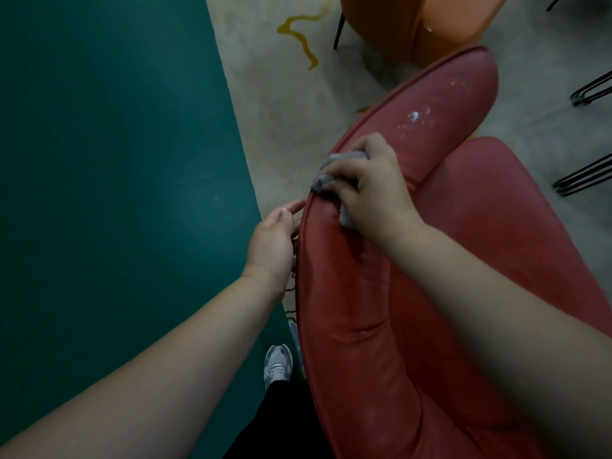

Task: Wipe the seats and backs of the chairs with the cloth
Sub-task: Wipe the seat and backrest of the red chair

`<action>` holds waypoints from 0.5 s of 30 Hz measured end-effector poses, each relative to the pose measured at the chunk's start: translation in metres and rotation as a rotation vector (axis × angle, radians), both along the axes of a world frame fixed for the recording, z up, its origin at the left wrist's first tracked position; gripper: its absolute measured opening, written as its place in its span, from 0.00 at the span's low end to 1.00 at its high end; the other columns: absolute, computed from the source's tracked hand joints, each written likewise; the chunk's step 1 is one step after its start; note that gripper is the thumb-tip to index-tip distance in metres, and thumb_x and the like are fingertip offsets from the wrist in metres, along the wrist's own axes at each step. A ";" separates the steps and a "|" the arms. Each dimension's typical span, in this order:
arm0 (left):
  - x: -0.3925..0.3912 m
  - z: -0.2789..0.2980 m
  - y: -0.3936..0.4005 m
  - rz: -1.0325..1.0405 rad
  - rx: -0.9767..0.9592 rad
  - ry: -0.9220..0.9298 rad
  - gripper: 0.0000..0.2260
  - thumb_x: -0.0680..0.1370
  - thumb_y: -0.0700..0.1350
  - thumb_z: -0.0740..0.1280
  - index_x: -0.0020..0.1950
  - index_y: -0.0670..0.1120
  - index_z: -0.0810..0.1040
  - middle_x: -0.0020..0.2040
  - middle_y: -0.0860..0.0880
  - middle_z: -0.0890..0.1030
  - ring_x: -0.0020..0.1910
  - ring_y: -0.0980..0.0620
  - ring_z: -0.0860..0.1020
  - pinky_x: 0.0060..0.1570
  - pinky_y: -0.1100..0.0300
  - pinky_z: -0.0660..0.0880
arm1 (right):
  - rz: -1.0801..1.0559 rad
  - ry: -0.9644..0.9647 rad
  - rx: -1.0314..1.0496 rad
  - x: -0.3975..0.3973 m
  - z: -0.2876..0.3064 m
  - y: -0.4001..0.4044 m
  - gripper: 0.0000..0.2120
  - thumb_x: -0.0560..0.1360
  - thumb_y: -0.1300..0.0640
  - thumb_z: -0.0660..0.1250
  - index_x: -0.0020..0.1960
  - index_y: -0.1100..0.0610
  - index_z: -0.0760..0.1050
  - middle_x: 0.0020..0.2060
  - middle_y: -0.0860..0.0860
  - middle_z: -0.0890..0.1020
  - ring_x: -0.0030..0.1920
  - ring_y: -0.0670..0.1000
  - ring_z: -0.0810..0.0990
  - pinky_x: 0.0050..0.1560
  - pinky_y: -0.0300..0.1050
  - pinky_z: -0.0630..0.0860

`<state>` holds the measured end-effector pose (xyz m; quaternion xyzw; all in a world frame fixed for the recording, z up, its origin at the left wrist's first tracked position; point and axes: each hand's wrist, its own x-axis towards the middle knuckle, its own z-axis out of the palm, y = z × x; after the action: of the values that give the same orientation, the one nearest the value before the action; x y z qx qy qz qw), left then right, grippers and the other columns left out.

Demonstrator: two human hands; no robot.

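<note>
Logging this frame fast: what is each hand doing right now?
Left hand: open, fingers straight, touching the back edge of the red chair.
Right hand: grips the grey cloth, pressing it on the chair back.

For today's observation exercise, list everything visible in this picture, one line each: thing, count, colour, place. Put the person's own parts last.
Red chair: one, red, centre-right, white splatter on its back.
Orange chair: one, orange, top.
Cloth: one, grey, on the red chair's back edge.
Black wire legs: two sets, black, right edge.
Carpet: one, beige with yellow lines, under the chairs.
Floor: green, left.
Shoe: one, white-grey, bottom centre.
Right hand: holds the cloth.
Left hand: beside the chair back's outer edge.
</note>
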<state>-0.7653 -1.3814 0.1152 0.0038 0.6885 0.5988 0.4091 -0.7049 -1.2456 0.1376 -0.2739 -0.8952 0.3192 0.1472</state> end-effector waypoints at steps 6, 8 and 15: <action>-0.006 0.006 0.029 -0.131 -0.062 0.248 0.15 0.83 0.41 0.54 0.66 0.44 0.74 0.64 0.45 0.77 0.63 0.52 0.74 0.66 0.58 0.68 | 0.016 0.179 -0.010 0.041 -0.011 -0.024 0.09 0.69 0.60 0.72 0.49 0.56 0.84 0.47 0.55 0.72 0.49 0.58 0.74 0.54 0.51 0.73; -0.014 0.006 0.045 -0.210 -0.080 0.375 0.16 0.83 0.41 0.54 0.69 0.44 0.72 0.66 0.47 0.75 0.66 0.53 0.71 0.68 0.60 0.64 | -0.174 0.210 0.022 0.028 -0.019 -0.003 0.09 0.70 0.61 0.73 0.50 0.55 0.84 0.48 0.57 0.72 0.51 0.59 0.74 0.56 0.51 0.72; -0.030 -0.001 0.093 -0.404 -0.293 0.728 0.18 0.82 0.45 0.55 0.71 0.53 0.69 0.67 0.48 0.75 0.66 0.48 0.71 0.60 0.64 0.65 | -0.549 0.301 -0.131 0.007 -0.030 0.060 0.14 0.72 0.61 0.71 0.57 0.54 0.81 0.51 0.54 0.67 0.55 0.57 0.73 0.64 0.46 0.69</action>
<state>-0.7957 -1.2883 0.1138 0.2911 0.8508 0.3625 0.2450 -0.6982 -1.1860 0.1081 -0.4640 -0.7335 0.3615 0.3406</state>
